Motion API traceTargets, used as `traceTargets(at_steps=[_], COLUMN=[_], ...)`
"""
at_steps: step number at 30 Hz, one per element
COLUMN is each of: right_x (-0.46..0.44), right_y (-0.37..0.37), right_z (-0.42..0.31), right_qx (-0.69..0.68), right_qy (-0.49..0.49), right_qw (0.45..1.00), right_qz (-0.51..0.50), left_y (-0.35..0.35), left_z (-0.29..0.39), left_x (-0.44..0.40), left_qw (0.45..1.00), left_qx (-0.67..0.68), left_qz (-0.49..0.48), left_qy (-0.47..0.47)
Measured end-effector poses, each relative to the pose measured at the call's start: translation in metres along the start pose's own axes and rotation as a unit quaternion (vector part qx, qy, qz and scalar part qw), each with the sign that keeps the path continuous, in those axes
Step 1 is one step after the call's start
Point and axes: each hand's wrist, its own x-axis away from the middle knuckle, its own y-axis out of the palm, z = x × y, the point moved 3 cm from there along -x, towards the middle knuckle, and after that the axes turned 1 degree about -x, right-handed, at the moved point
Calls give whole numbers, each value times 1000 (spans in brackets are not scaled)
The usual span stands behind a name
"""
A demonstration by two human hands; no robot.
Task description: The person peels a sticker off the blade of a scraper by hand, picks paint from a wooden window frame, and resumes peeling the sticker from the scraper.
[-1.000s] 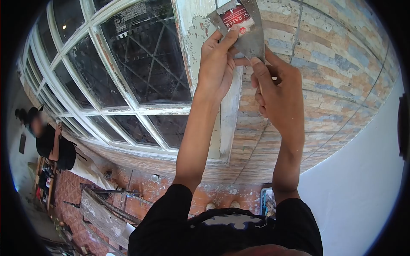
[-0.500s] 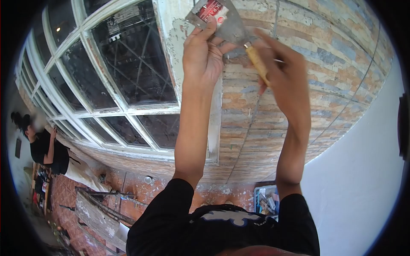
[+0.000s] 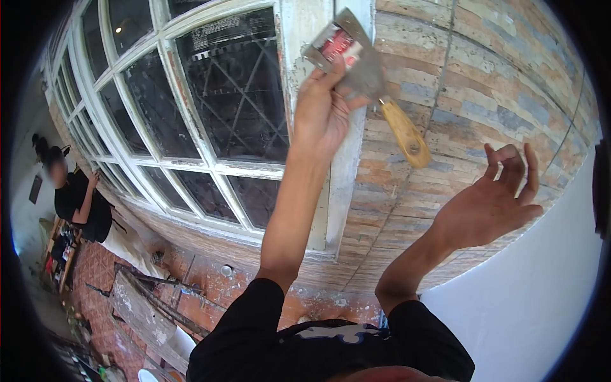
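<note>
Left hand (image 3: pixel 320 108) pinched the scraper (image 3: pixel 371 75) by its blade, upper centre | right hand (image 3: pixel 489 204) spread, holding nothing, right of centre | steadiest grip seemed thumb flat, fingers behind, clear of the edge | window (image 3: pixel 232 95) stood upper left, tiled wall (image 3: pixel 490 89) upper right | weathered surface (image 3: pixel 139 309) lay lower left above flecked floor (image 3: pixel 203 266); person (image 3: pixel 83 207) far left

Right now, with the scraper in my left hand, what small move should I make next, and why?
I'd probably bring your right hand to the wooden handle and grip it. Your left hand holds the scraper by its blade, leaving the handle free, while the right hand is open and apart from it.
</note>
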Motion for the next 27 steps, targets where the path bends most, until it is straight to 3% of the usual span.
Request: traceTargets(at_steps=[4,12,15,19,25,27], right_x=[15,27,38,44,39,33], right_y=[4,24,51,45,38,24], right_z=[15,18,20,21,22,7], right_qx=[71,4,47,-51,-4,-89], right_qy=[35,-18,-65,-46,-19,-37], right_qw=[996,995,984,992,995,994], right_qz=[-46,-101,-157,-103,-102,-55], left_y=[1,0,-1,-1,-1,1], left_z=[-12,-6,-5,-4,-9,-7], left_x=[3,-5,-4,-3,-6,-6], left_qw=[1000,998,998,998,998,998], left_qx=[19,-27,-1,-6,-6,5], left_qz=[5,-34,-38,-25,-12,-23], left_qy=[-19,-48,-46,-58,-55,-60])
